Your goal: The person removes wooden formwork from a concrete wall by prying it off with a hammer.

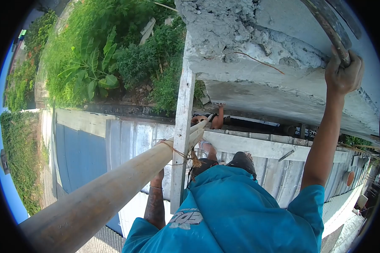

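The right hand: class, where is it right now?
The right hand sits at upper right of the head view, arm raised, fingers closed round a dark curved bar against the rough concrete wall.

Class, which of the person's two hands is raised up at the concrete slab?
The right hand, gripping a dark tool against the concrete slab; the left hand sits lower, partly hidden behind the round pole.
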Motion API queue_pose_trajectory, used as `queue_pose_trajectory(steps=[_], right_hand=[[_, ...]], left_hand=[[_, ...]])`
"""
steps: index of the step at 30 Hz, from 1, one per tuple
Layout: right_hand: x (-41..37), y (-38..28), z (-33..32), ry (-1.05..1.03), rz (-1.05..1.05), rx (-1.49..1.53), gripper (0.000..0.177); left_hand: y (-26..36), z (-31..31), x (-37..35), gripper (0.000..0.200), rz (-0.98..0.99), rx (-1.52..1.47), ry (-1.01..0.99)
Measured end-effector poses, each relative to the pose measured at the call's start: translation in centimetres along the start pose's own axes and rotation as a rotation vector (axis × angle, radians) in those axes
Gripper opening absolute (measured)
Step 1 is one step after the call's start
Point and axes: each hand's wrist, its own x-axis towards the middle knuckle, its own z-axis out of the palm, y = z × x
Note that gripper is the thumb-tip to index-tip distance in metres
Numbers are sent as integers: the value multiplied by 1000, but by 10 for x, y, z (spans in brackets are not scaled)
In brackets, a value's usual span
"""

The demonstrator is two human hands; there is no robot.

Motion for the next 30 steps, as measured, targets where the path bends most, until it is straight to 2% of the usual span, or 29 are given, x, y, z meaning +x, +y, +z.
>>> queue_pose_trajectory(steps=[2,3,6,30], right_hand=[[0,0,-1,-10,0,-1,32],[0,0,-1,-12,5,-12,32],[0,-3,-2,-20,23,-25,31],[-1,-3,-3,-26,26,-38,27]], left_hand=[[0,1,-2,57,-20,-52,7],[-42,-6,-11,57,-58,-255,62],[-90,-15,-23,58,-113,-502,141],[-92,-14,-21,59,-101,-456,179]])
